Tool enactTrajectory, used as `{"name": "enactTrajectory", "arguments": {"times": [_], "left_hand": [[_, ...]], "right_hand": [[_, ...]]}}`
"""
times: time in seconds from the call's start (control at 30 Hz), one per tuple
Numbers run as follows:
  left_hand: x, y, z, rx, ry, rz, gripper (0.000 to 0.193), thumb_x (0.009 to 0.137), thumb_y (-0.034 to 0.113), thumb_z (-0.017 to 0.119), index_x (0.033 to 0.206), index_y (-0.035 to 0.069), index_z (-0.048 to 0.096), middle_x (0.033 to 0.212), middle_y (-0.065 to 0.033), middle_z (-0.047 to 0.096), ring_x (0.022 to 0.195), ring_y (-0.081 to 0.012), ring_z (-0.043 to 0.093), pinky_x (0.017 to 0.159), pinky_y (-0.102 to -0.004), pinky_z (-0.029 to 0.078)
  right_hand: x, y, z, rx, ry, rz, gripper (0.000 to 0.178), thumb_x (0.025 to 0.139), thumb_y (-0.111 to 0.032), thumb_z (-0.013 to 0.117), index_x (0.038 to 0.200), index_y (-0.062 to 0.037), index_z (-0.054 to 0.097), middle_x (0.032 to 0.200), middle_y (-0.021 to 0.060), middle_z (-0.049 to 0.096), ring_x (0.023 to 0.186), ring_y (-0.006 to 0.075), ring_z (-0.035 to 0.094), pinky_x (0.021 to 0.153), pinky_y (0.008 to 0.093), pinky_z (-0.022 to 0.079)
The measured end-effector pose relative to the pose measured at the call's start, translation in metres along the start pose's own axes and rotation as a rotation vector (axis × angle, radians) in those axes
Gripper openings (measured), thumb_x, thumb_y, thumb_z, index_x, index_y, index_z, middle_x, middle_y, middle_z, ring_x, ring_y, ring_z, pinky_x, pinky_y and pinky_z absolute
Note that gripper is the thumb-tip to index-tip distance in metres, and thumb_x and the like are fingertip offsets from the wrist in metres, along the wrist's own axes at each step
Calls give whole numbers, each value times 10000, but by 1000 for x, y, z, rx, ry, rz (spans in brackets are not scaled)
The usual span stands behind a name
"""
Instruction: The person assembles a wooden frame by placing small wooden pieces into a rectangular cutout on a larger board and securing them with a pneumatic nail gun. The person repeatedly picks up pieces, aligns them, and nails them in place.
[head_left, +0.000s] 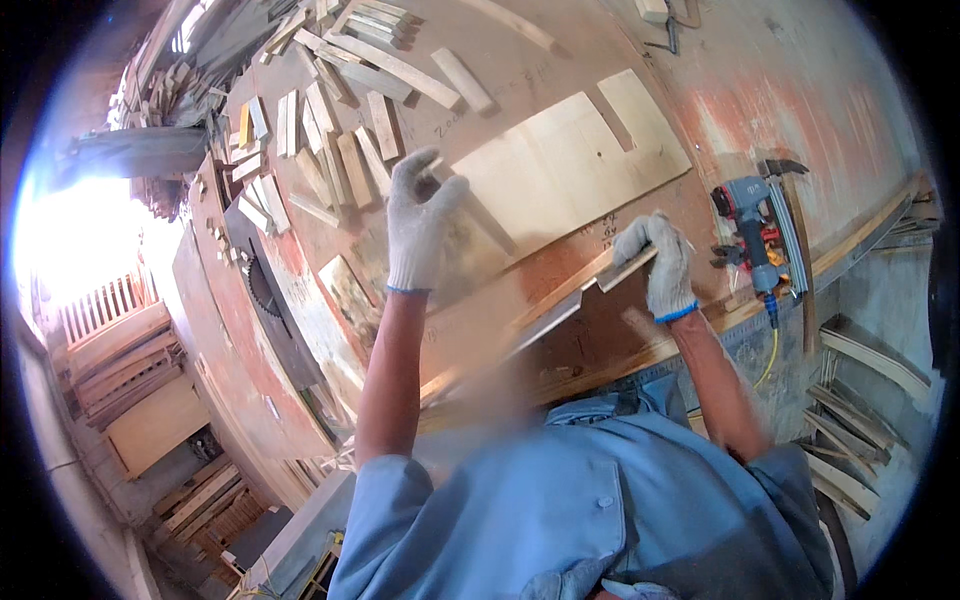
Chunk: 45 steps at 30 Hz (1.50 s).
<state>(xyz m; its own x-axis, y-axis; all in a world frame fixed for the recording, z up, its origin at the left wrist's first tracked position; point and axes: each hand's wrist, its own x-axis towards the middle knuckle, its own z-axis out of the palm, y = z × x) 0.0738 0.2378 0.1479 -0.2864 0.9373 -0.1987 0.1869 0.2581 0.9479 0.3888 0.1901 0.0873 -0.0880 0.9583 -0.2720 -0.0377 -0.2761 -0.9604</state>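
**Over the table's near edge, a strip in the right hand**

Above the near edge of the table (740, 110), I see the strip (622, 273), pale and thin, slanting off the surface; its lower left end blurs. The right hand (668, 268), gloved, is closed on the strip's upper end. The left hand (420, 225), also gloved, is raised beside the panel (555, 180), fingers curled; from here I cannot tell whether it grips anything. The panel, pale and notched, lies flat beyond the right hand, roughly mid-table. Right of that hand, close to the near edge, I make out the nail gun (745, 195) with its yellow hose (772, 355), and beside it the hammer (783, 167). Toward the far left corner, blocks (355, 170) lie scattered. Along the left side I find a toothed saw blade (268, 300).
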Motion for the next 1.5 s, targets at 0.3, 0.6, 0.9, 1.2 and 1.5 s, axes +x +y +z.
{"name": "enactTrajectory", "arguments": {"times": [0.3, 0.6, 0.9, 1.2, 1.5], "left_hand": [[-41, -32, 13, -44, -126, -259, 330, 1011, 293, 714, 1068, -26, 650, 894, -75, 686, 744, -137, 664, 698, -281, 577], [-59, 22, 51, 136, -115, -182, 362, 1007, 324, 722, 1090, -29, 721, 877, -72, 718, 696, -128, 665, 643, -282, 568], [-71, 34, 70, 39, -112, -55, 301, 1029, 272, 709, 1116, -15, 701, 958, -81, 710, 760, -158, 699, 708, -310, 611], [-73, -7, 43, 87, -373, -266, 303, 1061, 224, 639, 1188, -50, 658, 1092, -147, 742, 972, -242, 738, 888, -370, 616], [-89, 32, 73, -70, -233, -75, 299, 1055, 191, 640, 1222, -54, 672, 1094, -140, 735, 979, -212, 721, 870, -336, 592]], "right_hand": [[-4, 7, 8, 55, 76, 21, 567, 1100, -418, 385, 731, -51, 611, 739, 84, 658, 739, 178, 616, 754, 348, 501], [8, 47, 7, -85, 230, -232, 375, 1104, -318, 526, 1067, 1, 719, 1015, 68, 742, 939, 169, 677, 906, 355, 539], [5, 19, 11, -351, 222, -323, 274, 1039, -158, 490, 1190, -28, 677, 1180, 213, 688, 1102, 416, 660, 933, 501, 535], [-1, 22, 5, 63, 170, -119, 326, 1076, -218, 490, 1201, 5, 693, 1191, 200, 706, 1135, 342, 671, 1019, 425, 504], [3, 31, 2, 256, 157, -23, 529, 1130, -434, 460, 1245, 9, 727, 1146, 72, 724, 1058, 154, 639, 993, 330, 498]]}}
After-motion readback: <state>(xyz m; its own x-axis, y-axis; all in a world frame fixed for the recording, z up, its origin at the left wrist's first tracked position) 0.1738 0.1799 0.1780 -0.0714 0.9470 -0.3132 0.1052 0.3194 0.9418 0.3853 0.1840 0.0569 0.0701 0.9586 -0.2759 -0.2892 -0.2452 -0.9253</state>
